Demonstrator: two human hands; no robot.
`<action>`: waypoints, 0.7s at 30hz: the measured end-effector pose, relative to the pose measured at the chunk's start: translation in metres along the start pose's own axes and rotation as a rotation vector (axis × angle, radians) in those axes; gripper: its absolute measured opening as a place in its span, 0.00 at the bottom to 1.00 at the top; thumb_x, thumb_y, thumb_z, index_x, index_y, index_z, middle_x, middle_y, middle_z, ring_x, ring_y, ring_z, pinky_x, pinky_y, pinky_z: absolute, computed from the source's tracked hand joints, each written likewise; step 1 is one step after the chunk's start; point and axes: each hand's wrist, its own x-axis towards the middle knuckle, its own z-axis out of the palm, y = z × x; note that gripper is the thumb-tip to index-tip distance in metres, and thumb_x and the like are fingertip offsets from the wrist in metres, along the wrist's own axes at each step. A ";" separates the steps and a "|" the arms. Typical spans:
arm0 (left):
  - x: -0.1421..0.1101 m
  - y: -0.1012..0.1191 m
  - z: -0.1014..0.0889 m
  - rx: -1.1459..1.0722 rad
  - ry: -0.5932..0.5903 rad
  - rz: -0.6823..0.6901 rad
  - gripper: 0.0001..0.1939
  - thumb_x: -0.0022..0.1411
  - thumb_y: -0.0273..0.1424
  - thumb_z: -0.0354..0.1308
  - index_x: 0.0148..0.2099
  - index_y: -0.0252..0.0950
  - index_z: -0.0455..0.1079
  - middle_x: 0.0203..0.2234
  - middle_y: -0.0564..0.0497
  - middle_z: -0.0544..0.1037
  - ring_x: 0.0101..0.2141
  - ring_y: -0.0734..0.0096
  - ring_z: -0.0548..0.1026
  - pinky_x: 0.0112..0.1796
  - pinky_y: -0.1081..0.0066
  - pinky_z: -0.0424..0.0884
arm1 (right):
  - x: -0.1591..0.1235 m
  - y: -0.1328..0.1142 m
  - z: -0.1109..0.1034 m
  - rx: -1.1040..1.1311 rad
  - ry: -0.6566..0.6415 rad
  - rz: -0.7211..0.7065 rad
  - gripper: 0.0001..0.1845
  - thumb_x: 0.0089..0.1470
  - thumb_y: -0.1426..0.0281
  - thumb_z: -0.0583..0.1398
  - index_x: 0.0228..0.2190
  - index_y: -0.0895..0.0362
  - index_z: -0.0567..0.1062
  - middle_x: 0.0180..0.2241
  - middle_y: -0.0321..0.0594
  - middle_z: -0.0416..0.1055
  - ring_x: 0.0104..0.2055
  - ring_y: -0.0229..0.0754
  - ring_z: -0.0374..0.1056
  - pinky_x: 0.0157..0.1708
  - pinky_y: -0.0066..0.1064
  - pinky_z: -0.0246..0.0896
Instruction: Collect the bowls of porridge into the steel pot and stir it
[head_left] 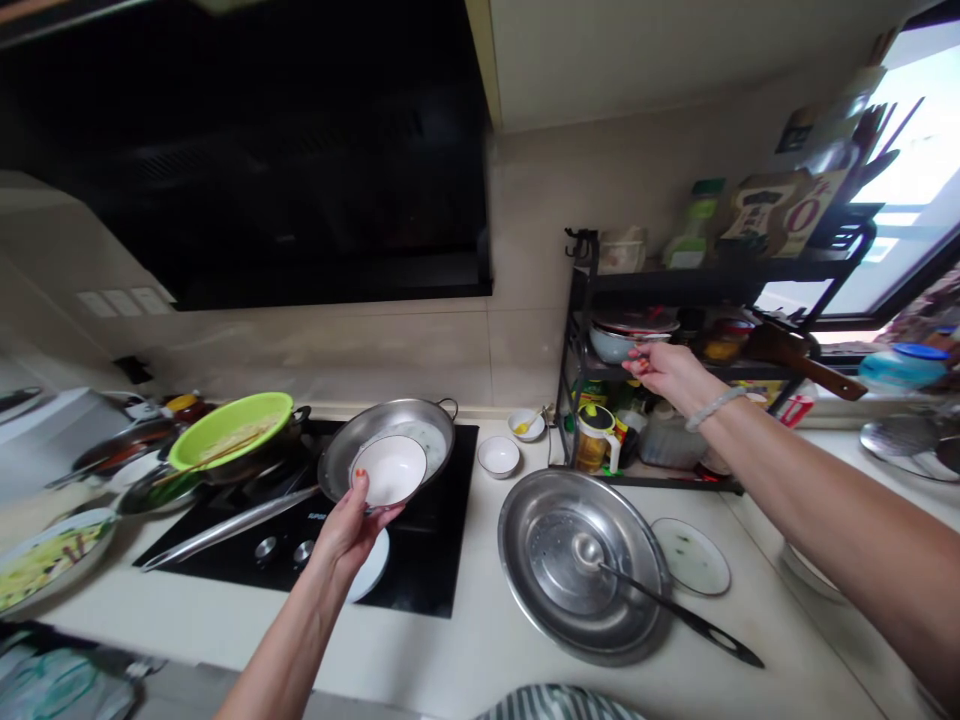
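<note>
My left hand (358, 525) holds a small white bowl (390, 470) with a dark rim, thumb over its edge. The bowl is tilted toward me and looks empty. Behind and below it, a steel wok (337, 450) with whitish liquid sits on the black stove (431, 560). My right hand (664, 368) reaches to the rack's middle shelf, its fingers pinched together in front of a covered light-blue bowl (611, 345). What the fingers hold, if anything, is too small to make out. Below lies a wide steel basin (525, 580) with a black-handled ladle (675, 607) in it.
Two small white bowls, one a plain bowl (499, 457), stand right of the stove. A black rack (577, 300) carries bottles and an oil jug (592, 440). A green colander (247, 410) is at left. A flat plate (701, 560) lies beside the basin.
</note>
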 end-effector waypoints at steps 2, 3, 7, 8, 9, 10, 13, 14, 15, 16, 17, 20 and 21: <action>-0.003 -0.006 0.000 0.021 -0.029 -0.019 0.10 0.64 0.29 0.55 0.47 0.33 0.69 0.32 0.47 0.77 0.26 0.68 0.78 0.25 0.65 0.80 | -0.012 -0.002 -0.004 -0.007 0.045 0.033 0.11 0.64 0.73 0.53 0.45 0.64 0.70 0.42 0.45 0.69 0.35 0.34 0.69 0.32 0.29 0.66; -0.004 -0.010 0.000 0.029 -0.046 -0.030 0.11 0.64 0.28 0.55 0.48 0.33 0.69 0.32 0.47 0.77 0.26 0.67 0.78 0.25 0.65 0.80 | -0.018 -0.003 -0.006 -0.008 0.057 0.038 0.09 0.64 0.76 0.51 0.40 0.66 0.70 0.37 0.44 0.69 0.29 0.29 0.66 0.25 0.21 0.61; -0.012 -0.032 0.001 0.060 -0.053 -0.109 0.13 0.64 0.29 0.55 0.51 0.33 0.68 0.34 0.45 0.77 0.27 0.68 0.78 0.26 0.66 0.79 | -0.041 -0.008 -0.014 -0.016 0.072 0.042 0.16 0.62 0.83 0.47 0.24 0.63 0.65 0.24 0.39 0.64 0.18 0.22 0.51 0.16 0.13 0.42; -0.014 -0.039 0.002 0.073 -0.050 -0.140 0.15 0.64 0.30 0.55 0.52 0.32 0.67 0.35 0.45 0.77 0.27 0.67 0.78 0.25 0.67 0.79 | -0.047 -0.009 -0.017 -0.019 0.072 0.043 0.16 0.61 0.83 0.47 0.23 0.62 0.64 0.23 0.39 0.63 0.17 0.22 0.49 0.15 0.12 0.41; -0.016 -0.047 0.001 0.086 -0.054 -0.171 0.16 0.64 0.31 0.55 0.53 0.32 0.67 0.35 0.44 0.77 0.27 0.67 0.78 0.25 0.68 0.79 | -0.054 -0.009 -0.020 -0.023 0.069 0.043 0.16 0.61 0.83 0.48 0.23 0.62 0.64 0.22 0.40 0.64 0.16 0.22 0.48 0.14 0.12 0.42; -0.017 -0.056 0.001 0.095 -0.064 -0.201 0.17 0.64 0.31 0.56 0.54 0.31 0.66 0.36 0.43 0.77 0.27 0.68 0.78 0.24 0.68 0.79 | -0.061 -0.009 -0.024 -0.027 0.065 0.042 0.16 0.60 0.83 0.48 0.23 0.62 0.65 0.21 0.40 0.64 0.15 0.23 0.48 0.13 0.13 0.42; -0.019 -0.087 -0.004 0.098 -0.088 -0.285 0.19 0.63 0.32 0.57 0.55 0.30 0.65 0.34 0.43 0.77 0.27 0.66 0.79 0.24 0.67 0.79 | -0.087 -0.003 -0.037 -0.040 0.048 0.045 0.15 0.59 0.83 0.50 0.22 0.62 0.66 0.20 0.42 0.65 0.14 0.24 0.47 0.12 0.13 0.43; -0.020 -0.098 -0.007 0.100 -0.094 -0.314 0.19 0.63 0.32 0.57 0.54 0.29 0.65 0.33 0.42 0.77 0.26 0.65 0.79 0.24 0.67 0.79 | -0.096 0.000 -0.041 -0.046 0.038 0.051 0.15 0.58 0.83 0.51 0.22 0.62 0.67 0.19 0.44 0.66 0.14 0.24 0.48 0.12 0.14 0.44; -0.020 -0.109 -0.010 0.096 -0.091 -0.330 0.19 0.63 0.32 0.57 0.54 0.28 0.64 0.32 0.43 0.77 0.26 0.64 0.79 0.24 0.67 0.79 | -0.105 0.004 -0.045 -0.054 0.024 0.057 0.16 0.57 0.84 0.52 0.21 0.62 0.67 0.19 0.45 0.66 0.14 0.24 0.49 0.11 0.14 0.45; -0.021 -0.119 -0.013 0.095 -0.082 -0.343 0.19 0.62 0.31 0.58 0.53 0.28 0.64 0.31 0.43 0.77 0.26 0.64 0.79 0.24 0.67 0.79 | -0.113 0.008 -0.048 -0.066 0.003 0.064 0.16 0.57 0.84 0.52 0.20 0.63 0.68 0.19 0.46 0.66 0.13 0.25 0.49 0.11 0.14 0.44; -0.021 -0.129 -0.016 0.099 -0.085 -0.353 0.20 0.62 0.32 0.59 0.53 0.28 0.64 0.30 0.44 0.76 0.27 0.63 0.79 0.25 0.66 0.79 | -0.121 0.012 -0.050 -0.079 -0.022 0.071 0.17 0.56 0.83 0.52 0.19 0.63 0.69 0.19 0.47 0.67 0.13 0.25 0.50 0.11 0.15 0.44; -0.022 -0.156 -0.024 0.147 -0.090 -0.346 0.17 0.61 0.31 0.60 0.52 0.33 0.64 0.31 0.48 0.77 0.31 0.62 0.80 0.30 0.66 0.80 | -0.140 0.025 -0.051 -0.111 -0.138 0.082 0.17 0.55 0.82 0.53 0.17 0.63 0.71 0.19 0.47 0.67 0.14 0.26 0.51 0.10 0.16 0.44; -0.023 -0.163 -0.026 0.171 -0.092 -0.334 0.16 0.61 0.30 0.60 0.50 0.36 0.65 0.32 0.49 0.77 0.33 0.63 0.80 0.33 0.66 0.80 | -0.145 0.030 -0.049 -0.121 -0.185 0.083 0.16 0.54 0.82 0.54 0.17 0.63 0.72 0.19 0.47 0.67 0.14 0.26 0.51 0.10 0.16 0.45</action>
